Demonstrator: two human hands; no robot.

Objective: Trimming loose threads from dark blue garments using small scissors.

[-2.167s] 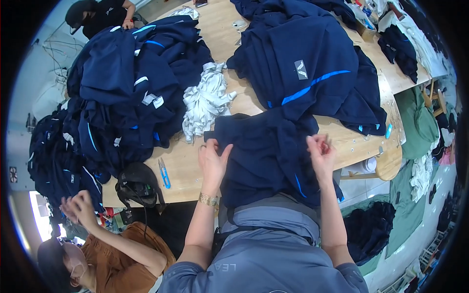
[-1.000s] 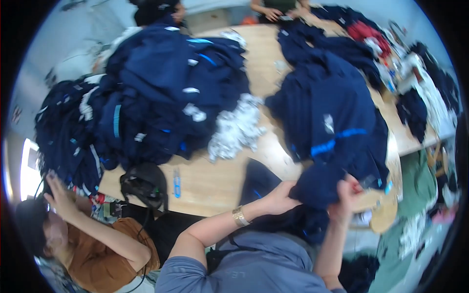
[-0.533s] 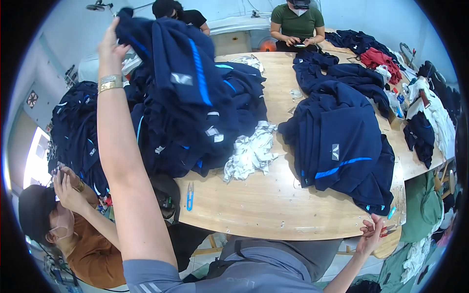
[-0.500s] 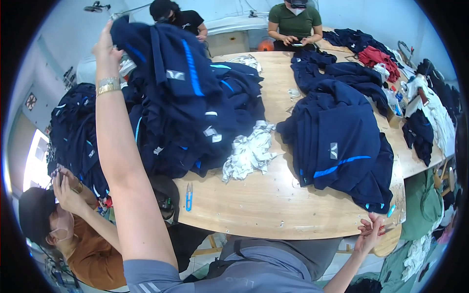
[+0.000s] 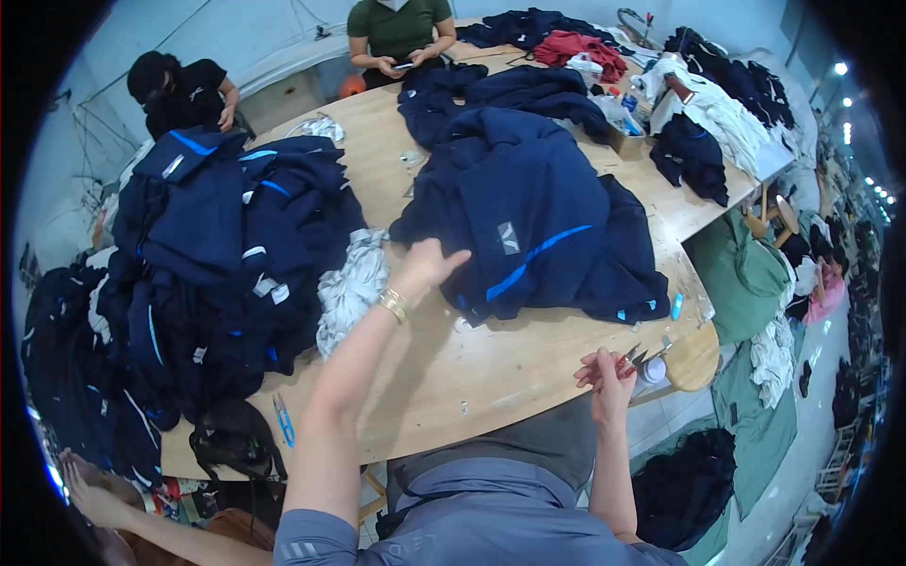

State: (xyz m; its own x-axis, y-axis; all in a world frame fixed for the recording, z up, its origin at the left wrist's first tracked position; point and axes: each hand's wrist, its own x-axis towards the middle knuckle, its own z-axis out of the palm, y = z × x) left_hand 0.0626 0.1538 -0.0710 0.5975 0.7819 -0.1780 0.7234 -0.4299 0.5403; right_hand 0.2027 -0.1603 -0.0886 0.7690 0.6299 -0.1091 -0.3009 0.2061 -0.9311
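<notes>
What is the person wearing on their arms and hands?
Both hands are bare, no gloves. The left hand has a gold-coloured bracelet at the wrist. The forearms are uncovered; a short grey-blue sleeve with small pale markings covers the left upper arm. Nothing shows on the wrist of the right hand.

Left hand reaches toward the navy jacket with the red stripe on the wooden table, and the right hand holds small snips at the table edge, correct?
Not quite: the head view shows the navy jacket has a blue stripe, not red. The left hand reaches toward it on the wooden table; the right hand holds small snips.
</notes>
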